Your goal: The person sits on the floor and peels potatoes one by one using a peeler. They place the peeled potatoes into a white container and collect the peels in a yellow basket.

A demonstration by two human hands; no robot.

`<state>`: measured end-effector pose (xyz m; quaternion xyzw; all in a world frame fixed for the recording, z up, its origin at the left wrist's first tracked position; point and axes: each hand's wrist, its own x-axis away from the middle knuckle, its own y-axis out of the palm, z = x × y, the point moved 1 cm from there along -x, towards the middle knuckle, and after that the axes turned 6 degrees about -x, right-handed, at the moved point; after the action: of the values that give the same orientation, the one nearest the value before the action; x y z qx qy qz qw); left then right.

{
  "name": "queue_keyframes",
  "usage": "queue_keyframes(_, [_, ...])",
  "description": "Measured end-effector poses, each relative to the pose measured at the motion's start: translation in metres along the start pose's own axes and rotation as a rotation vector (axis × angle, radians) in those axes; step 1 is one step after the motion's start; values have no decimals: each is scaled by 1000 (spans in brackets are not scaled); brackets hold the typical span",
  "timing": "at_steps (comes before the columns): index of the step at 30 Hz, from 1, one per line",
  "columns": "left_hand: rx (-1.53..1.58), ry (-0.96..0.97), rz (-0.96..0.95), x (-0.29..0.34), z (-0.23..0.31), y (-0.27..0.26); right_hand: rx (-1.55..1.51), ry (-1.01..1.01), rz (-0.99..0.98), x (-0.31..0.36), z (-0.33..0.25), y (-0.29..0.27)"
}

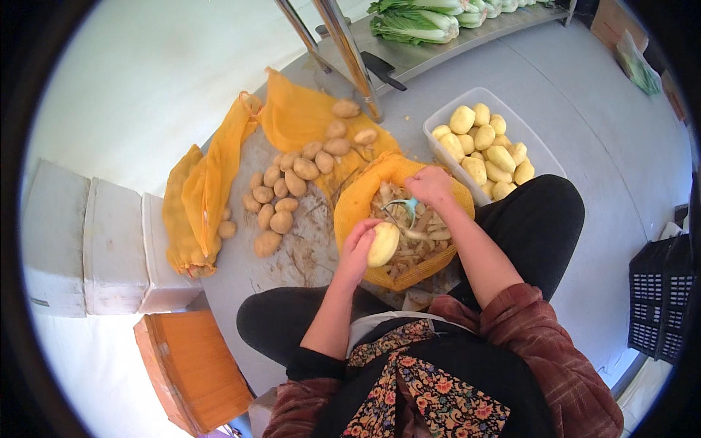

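My left hand (355,250) is closed round a peeled, pale yellow potato (383,244). My right hand (431,186) grips a light blue peeler (411,206), its head just up and right of the potato. A strip of peel (415,234) hangs below the peeler. Both hands are over an orange mesh sack (355,202) with its mouth spread open, heaped with potato peelings (406,260). Unpeeled brown potatoes (294,182) lie loose on the floor to the left. At the right, a clear plastic tub (542,155) holds several peeled potatoes (501,158).
Orange mesh bags (212,186) lie at the left, near white boxes (117,244) and an orange carton (191,369). A metal shelf (431,55) at the back bears leafy cabbages (416,23) and a dark cleaver (380,68). A black crate (661,296) stands far right.
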<state>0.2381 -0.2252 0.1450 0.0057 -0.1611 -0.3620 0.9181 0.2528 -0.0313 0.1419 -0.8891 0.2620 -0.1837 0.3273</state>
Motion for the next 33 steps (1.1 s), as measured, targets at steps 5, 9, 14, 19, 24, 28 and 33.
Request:
queue_keyframes(5, [620, -125, -214, 5, 15, 4, -45, 135, 99, -6, 15, -4])
queue_keyframes(9, [744, -203, 50, -1, 12, 5, -123, -106, 308, 0, 11, -1])
queue_keyframes(14, [689, -296, 136, -3, 10, 5, -104, -201, 387, 5, 5, 2])
queue_keyframes(19, [654, -273, 169, -3, 13, 6, -41, -374, 273, 23, -16, 7])
queue_keyframes(24, [553, -318, 144, -4, 7, 8, -96, -286, 70, 21, -17, 11])
queue_keyframes(28, [519, -294, 7, 1, 4, 3, -76, -71, 152, -2, 8, 1])
queue_keyframes(33, [582, -331, 110, -1, 5, 1, -36, -96, 255, 0, 8, -1])
